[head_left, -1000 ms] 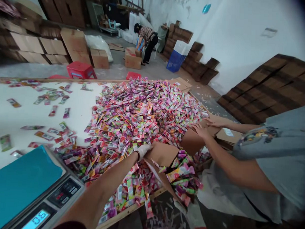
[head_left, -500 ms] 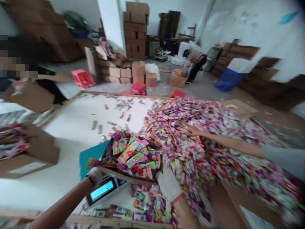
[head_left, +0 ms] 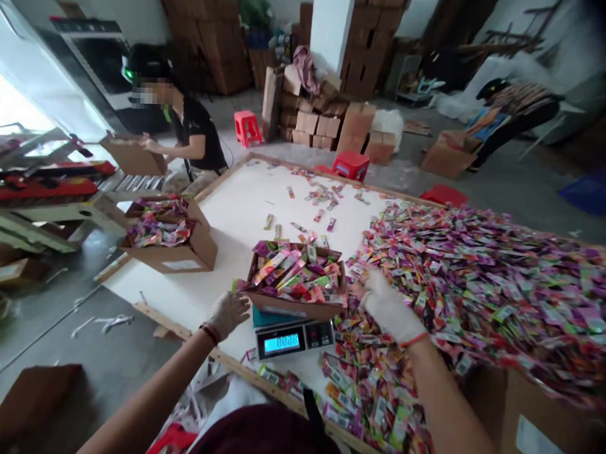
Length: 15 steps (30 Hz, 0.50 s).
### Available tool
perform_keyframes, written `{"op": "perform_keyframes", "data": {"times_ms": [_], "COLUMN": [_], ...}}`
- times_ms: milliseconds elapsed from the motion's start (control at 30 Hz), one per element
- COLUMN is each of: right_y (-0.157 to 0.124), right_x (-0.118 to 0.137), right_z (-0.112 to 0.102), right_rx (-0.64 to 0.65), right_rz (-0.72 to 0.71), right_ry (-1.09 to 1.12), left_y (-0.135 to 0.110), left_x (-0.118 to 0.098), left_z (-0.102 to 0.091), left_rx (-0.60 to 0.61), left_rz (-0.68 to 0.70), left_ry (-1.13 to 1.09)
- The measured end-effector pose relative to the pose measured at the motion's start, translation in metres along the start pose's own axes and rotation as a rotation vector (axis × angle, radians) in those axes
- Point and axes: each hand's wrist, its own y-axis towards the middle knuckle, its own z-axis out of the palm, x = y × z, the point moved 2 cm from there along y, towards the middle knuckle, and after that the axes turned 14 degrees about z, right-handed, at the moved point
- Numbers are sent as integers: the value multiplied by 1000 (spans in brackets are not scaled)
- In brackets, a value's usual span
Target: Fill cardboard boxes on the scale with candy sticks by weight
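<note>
A cardboard box (head_left: 295, 307) heaped with colourful packets sits on a digital scale (head_left: 295, 340) with a lit display, near the front edge of the white table (head_left: 234, 218). My gloved left hand (head_left: 228, 314) hovers just off the box's left corner, fingers loosely apart and holding nothing. My gloved right hand (head_left: 389, 309) lies palm down on the big pile of packets (head_left: 480, 279) right of the box, fingers stretched toward the box's right side.
A second packet-filled box (head_left: 175, 257) stands at the table's left corner. A person in black (head_left: 194, 127) holds a carton beyond it. Red stools (head_left: 352, 164), stacked cartons (head_left: 331, 125) and another bent-over person (head_left: 516, 108) are behind. A brown carton (head_left: 539, 421) is at lower right.
The packet-filled box, carried in both hands before, now rests on the scale. Both hands have come off it. My view has swung left across the table.
</note>
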Motion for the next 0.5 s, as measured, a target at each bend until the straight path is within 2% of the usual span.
{"op": "perform_keyframes", "data": {"times_ms": [100,200,300,367,433,500], "right_y": [-11,-17,-14,-6,7,21], "right_x": [26,76,125,143,148,143], "right_z": [-19,-10,18,41,66,89], "right_rx": [-73,-46,11,74,161,233], "right_rz": [-104,-246,-348,-348,-317,-284], "right_ry": [196,-11,-363,-529,-687,-824], "left_y": [-7,-20,-30,-33,-36,-39], "left_x": [9,16,24,30,36,39], "left_z": [-38,-67,-81,-84,-86,-88], "left_rx": [-112,-186,-209,-212,-209,-206], "left_rz": [-70,-95,-123,-137,-141,-143], "left_ry": [12,13,0,-12,-27,-40]}}
